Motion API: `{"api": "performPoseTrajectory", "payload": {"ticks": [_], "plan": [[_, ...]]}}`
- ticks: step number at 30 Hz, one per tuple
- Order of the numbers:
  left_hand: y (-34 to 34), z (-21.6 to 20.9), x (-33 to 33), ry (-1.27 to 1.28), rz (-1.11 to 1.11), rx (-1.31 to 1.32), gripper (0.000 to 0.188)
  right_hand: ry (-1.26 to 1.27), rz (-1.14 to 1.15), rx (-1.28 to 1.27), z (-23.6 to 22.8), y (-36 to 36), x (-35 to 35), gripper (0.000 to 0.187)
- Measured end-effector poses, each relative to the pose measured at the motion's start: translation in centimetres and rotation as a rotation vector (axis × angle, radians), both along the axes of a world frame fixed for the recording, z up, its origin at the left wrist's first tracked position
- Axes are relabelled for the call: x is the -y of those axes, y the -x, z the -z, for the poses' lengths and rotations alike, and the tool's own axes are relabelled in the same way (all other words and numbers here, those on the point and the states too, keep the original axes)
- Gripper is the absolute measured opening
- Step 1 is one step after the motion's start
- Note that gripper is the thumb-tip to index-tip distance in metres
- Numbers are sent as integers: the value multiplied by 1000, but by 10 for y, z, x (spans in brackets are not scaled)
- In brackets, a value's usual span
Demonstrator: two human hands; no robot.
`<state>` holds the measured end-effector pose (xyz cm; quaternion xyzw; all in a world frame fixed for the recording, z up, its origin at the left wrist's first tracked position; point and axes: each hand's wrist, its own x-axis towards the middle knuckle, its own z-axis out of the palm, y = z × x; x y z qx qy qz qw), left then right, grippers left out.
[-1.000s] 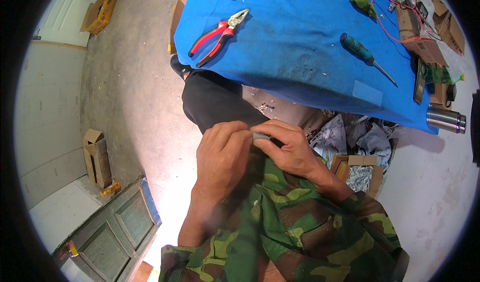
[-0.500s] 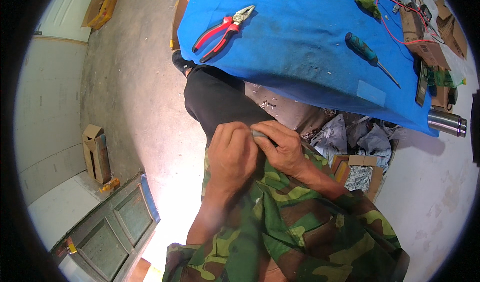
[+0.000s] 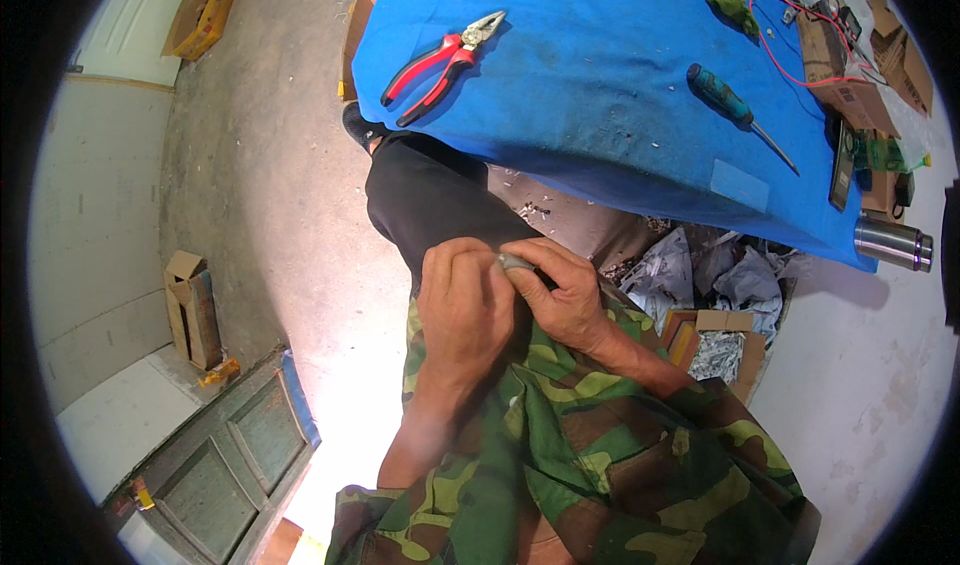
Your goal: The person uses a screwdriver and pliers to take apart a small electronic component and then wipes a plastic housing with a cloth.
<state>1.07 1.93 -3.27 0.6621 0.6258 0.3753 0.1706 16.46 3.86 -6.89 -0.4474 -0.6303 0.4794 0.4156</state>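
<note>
Over my lap, my left hand (image 3: 464, 300) and my right hand (image 3: 558, 290) are brought together, fingers curled. A small grey rounded piece (image 3: 515, 263) is pinched between the thumb and forefinger of my right hand; most of it is hidden, and its kind cannot be made out. My left fingertips are closed right beside its end, and what they hold is covered by the hand. On the blue-covered table ahead lie combination pliers (image 3: 447, 68) with red and black handles. A screwdriver (image 3: 740, 115) with a teal handle rests farther right.
At the table's right edge (image 3: 840, 245) stand a shiny metal cylinder (image 3: 895, 243), a dark flat device (image 3: 843, 172) and an open carton (image 3: 845, 100) with red wire (image 3: 775, 55). Below the table, plastic bags (image 3: 750, 290) lie near a cardboard box (image 3: 725, 322). My leg (image 3: 430, 200) reaches under the tablecloth.
Both hands stay together over the lap, with only slight finger movement. A bit more of the small grey piece shows at my right thumb. The view has shifted very slightly.
</note>
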Motion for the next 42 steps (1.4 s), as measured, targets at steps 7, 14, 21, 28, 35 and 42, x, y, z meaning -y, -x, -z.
{"api": "performPoseTrajectory", "payload": {"ticks": [7,14,21,28,35,42], "plan": [[3,-2,-2,25,13,-6,12,-89,21,25,1,1,-2,23],[-7,2,1,-17,-58,22,9,89,41,-12,-2,1,-1,24],[-9,10,1,10,-115,171,6,280,95,-114,-4,3,3,26],[1,1,2,110,-67,204,18,46,109,-4,0,2,0,28],[14,-11,-4,96,72,68,23,50,98,-40,0,4,0,29],[17,0,-6,25,141,72,18,63,70,-81,2,1,-1,28]]}}
